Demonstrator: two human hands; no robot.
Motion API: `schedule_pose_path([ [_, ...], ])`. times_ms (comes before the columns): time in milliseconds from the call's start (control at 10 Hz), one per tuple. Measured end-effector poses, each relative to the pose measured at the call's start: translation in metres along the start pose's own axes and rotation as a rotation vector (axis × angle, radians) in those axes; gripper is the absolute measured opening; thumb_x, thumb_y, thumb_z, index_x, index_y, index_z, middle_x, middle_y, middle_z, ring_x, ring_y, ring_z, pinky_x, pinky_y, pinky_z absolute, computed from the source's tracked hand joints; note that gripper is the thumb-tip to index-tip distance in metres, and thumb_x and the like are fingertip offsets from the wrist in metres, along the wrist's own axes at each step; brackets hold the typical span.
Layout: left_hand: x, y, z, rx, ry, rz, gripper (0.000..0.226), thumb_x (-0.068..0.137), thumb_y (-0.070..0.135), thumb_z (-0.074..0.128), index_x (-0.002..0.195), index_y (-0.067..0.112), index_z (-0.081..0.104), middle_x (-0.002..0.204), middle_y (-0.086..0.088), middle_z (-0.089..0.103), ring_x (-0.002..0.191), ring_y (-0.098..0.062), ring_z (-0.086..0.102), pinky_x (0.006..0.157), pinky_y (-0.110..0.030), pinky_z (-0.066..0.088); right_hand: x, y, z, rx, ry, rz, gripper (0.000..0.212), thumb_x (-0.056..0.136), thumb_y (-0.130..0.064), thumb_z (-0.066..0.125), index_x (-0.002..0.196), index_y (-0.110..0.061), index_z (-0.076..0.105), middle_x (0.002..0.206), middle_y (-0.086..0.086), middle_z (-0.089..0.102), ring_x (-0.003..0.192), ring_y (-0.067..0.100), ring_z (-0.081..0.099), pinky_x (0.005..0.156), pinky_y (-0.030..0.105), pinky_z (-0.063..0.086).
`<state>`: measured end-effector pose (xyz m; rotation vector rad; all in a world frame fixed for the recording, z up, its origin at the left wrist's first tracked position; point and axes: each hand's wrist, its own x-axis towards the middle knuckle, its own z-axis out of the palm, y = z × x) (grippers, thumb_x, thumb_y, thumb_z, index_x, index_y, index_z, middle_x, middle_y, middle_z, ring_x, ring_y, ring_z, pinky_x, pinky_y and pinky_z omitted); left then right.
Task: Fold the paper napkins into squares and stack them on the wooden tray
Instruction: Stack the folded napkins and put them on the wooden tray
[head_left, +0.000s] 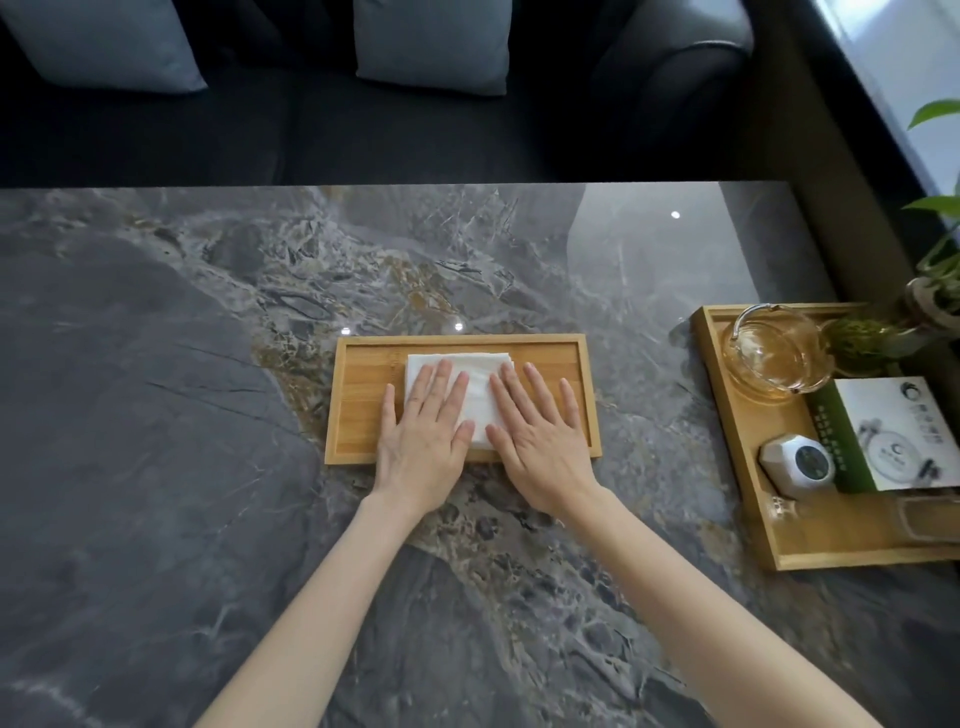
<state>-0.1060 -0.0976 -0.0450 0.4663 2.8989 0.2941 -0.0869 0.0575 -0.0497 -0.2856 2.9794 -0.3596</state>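
Head view: both hands, left hand (423, 434) and right hand (537, 434), are lying spread flat, pinching nothing, pressing the napkin stack (475, 395) mid wooden tray (358, 395); press evenly, I'd say.

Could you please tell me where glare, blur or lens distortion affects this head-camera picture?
Head view: window glare washes the table's far right into a pale patch, with small bright light spots beside it; the second tray at the right edge looks soft and its sides splay from wide-angle distortion; the napkins, the wooden tray, the left hand and the right hand are sharp and evenly lit.
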Motion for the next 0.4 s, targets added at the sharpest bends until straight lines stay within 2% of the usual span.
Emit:
schedule_pose_path([
  [100, 0.001, 0.004, -0.017, -0.026, -0.027, 0.004, 0.060, 0.089, 0.047, 0.005, 0.143, 0.022, 0.011, 0.156, 0.000, 0.005, 0.142, -0.013, -0.002, 0.112, -0.045, -0.008, 0.000, -0.002, -0.018, 0.191, -0.029, 0.024, 0.067, 0.087, -0.052, -0.001, 0.146, -0.022, 0.010, 0.155, -0.008, 0.004, 0.140, 0.007, -0.010, 0.112, 0.035, -0.013],
  [200, 0.000, 0.011, -0.044, -0.083, 0.048, 0.000, 0.044, 0.095, 0.035, 0.030, 0.135, 0.017, 0.037, 0.150, -0.004, 0.030, 0.139, -0.017, 0.019, 0.113, -0.047, 0.002, -0.009, -0.005, -0.054, 0.521, 0.168, 0.085, 0.045, 0.095, -0.036, 0.031, 0.133, -0.016, 0.045, 0.137, -0.001, 0.050, 0.131, 0.016, 0.037, 0.109, 0.035, 0.025],
  [300, -0.002, 0.022, -0.078, -0.137, 0.093, -0.008, 0.035, 0.094, 0.029, 0.038, 0.123, 0.015, 0.052, 0.136, -0.003, 0.050, 0.127, -0.019, 0.040, 0.112, -0.049, 0.013, -0.023, -0.011, -0.106, 0.814, 0.352, 0.106, 0.018, 0.093, -0.011, 0.050, 0.106, -0.015, 0.062, 0.098, -0.009, 0.066, 0.094, 0.009, 0.061, 0.083, 0.026, 0.047],
  [400, -0.004, 0.036, -0.122, -0.250, 0.142, 0.004, 0.032, 0.093, 0.028, 0.040, 0.117, 0.014, 0.057, 0.126, -0.004, 0.058, 0.115, -0.021, 0.050, 0.106, -0.043, 0.027, -0.052, -0.017, -0.175, 0.957, 0.564, 0.008, 0.016, 0.089, -0.005, 0.052, 0.094, -0.015, 0.063, 0.084, -0.011, 0.068, 0.080, 0.013, 0.065, 0.074, 0.033, 0.053],
])
